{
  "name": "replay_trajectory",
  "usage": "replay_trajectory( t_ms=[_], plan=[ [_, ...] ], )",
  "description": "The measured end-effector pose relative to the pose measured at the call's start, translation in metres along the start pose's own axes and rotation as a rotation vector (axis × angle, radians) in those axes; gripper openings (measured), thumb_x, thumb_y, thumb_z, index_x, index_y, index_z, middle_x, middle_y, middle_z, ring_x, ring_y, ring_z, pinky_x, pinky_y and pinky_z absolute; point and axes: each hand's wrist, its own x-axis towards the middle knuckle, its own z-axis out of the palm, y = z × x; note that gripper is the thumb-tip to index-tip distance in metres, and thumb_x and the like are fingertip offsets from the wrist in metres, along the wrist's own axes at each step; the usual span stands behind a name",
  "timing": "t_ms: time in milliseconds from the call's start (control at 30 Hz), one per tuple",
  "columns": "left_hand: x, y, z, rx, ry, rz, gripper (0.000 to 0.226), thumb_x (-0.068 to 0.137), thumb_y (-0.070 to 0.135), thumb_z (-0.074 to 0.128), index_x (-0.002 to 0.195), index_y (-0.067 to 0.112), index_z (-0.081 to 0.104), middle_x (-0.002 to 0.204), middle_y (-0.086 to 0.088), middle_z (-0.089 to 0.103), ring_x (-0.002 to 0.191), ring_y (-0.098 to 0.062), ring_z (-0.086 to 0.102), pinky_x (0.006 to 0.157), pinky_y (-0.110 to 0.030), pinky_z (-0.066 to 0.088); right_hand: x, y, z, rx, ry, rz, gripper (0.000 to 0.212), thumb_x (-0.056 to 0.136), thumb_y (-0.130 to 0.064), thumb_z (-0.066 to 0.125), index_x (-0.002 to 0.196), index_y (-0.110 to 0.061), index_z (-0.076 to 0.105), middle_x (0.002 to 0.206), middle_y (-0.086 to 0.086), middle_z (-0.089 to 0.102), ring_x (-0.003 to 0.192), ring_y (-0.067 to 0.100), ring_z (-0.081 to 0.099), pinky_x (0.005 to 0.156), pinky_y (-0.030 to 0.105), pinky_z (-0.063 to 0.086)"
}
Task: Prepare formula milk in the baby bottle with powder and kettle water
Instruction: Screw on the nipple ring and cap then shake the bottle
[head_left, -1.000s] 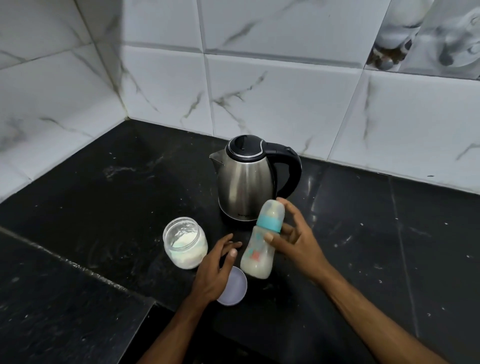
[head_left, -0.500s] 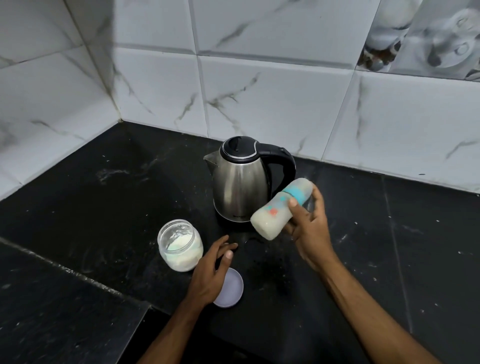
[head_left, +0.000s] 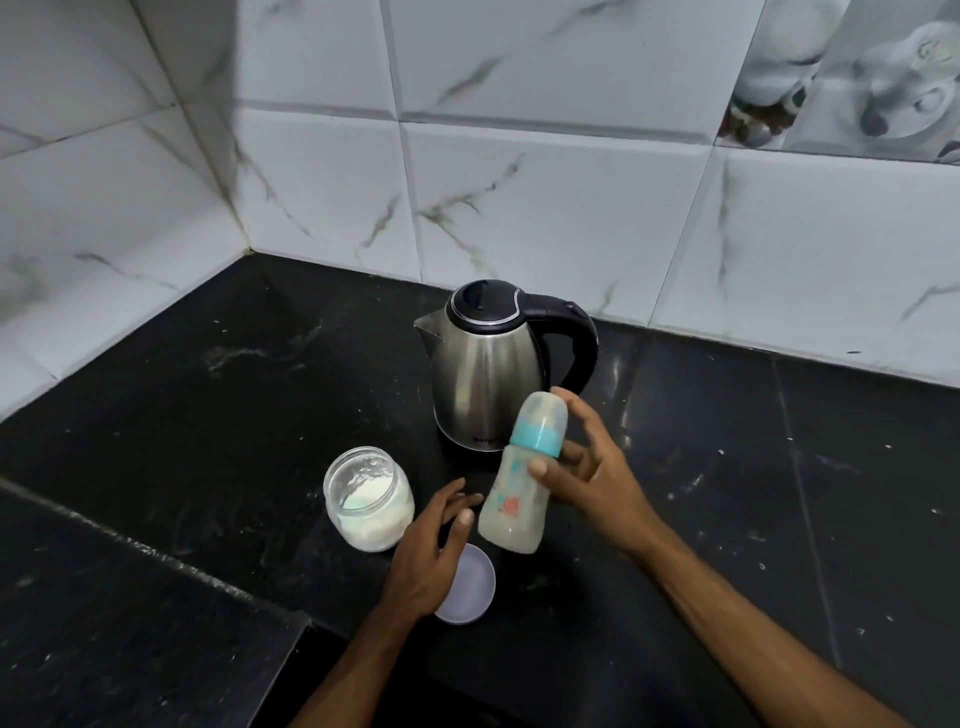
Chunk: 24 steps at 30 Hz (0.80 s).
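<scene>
The right hand (head_left: 587, 478) grips the milky, capped bottle (head_left: 522, 480) near the kettle (head_left: 483, 374); the left hand (head_left: 428, 551) rests relaxed above the lid (head_left: 472, 587).

A black stone surface (head_left: 727, 467), flecked with pale marks and smears, runs into a corner of white marbled wall tiles. On it stand a steel kettle (head_left: 483, 384) with a black lid and handle, and nearer, to the left, an open glass jar (head_left: 369, 499) of white powder. A pale round lid (head_left: 467, 587) lies flat just beside the jar.
</scene>
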Motion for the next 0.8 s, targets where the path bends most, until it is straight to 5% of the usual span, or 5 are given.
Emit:
replay_trajectory(
  t_ms=[167,333,533,700,800],
  plan=[
    [-0.001,-0.004,0.001,-0.018,0.003,-0.012,0.067,0.089,0.062,0.04,0.14,0.019,0.046,0.12,0.029,0.064,0.121,0.005,0.055,0.104,-0.023,0.042,0.016,-0.008,-0.005,0.22,0.23,-0.072,0.084,0.069,-0.034,0.088,0.139,-0.036,0.042,0.117,0.015,0.069,0.103,0.029,0.069,0.074,0.039,0.059],
    [0.0,-0.002,0.001,-0.009,-0.003,-0.014,0.066,0.089,0.063,0.04,0.139,0.021,0.046,0.121,0.037,0.058,0.119,0.005,0.056,0.104,-0.029,0.045,-0.003,0.004,0.0,-0.029,-0.013,0.005,0.085,0.072,-0.027,0.083,0.142,-0.033,0.037,0.122,0.015,0.066,0.108,0.029,0.069,0.08,0.039,0.059],
    [-0.001,-0.004,0.001,-0.009,0.002,-0.02,0.065,0.09,0.061,0.041,0.139,0.019,0.046,0.121,0.025,0.066,0.122,0.003,0.055,0.106,-0.026,0.042,0.012,-0.001,-0.011,0.273,0.295,-0.074,0.076,0.077,-0.028,0.077,0.142,-0.031,0.038,0.108,0.006,0.074,0.103,0.029,0.069,0.078,0.043,0.06],
    [0.0,-0.004,0.001,-0.003,-0.001,-0.026,0.065,0.089,0.063,0.041,0.139,0.022,0.046,0.122,0.036,0.059,0.119,0.006,0.055,0.105,-0.029,0.044,-0.004,0.007,-0.006,0.008,0.025,0.03,0.083,0.071,-0.028,0.085,0.141,-0.034,0.04,0.123,0.013,0.066,0.109,0.029,0.068,0.077,0.037,0.059],
    [0.0,-0.003,0.001,-0.013,0.0,-0.023,0.063,0.088,0.062,0.041,0.138,0.022,0.046,0.121,0.034,0.062,0.121,0.004,0.055,0.105,-0.027,0.042,0.006,0.001,-0.008,0.116,0.161,-0.048,0.073,0.077,-0.018,0.078,0.138,-0.034,0.042,0.117,0.013,0.07,0.105,0.029,0.069,0.074,0.038,0.059]
  ],
)
